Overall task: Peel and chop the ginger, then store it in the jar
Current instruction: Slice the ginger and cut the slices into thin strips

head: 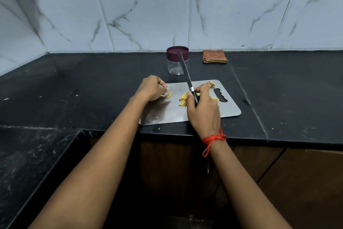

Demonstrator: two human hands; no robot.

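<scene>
Right hand fingers wrap the knife handle above ginger slivers on the steel board; left hand fingers curled, contents indeterminate.

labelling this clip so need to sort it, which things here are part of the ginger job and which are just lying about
For the job:
- knife, gripped by the right hand
- ginger pieces
- cutting board
- jar, lid on

Lying about:
- folded cloth by the wall
</scene>
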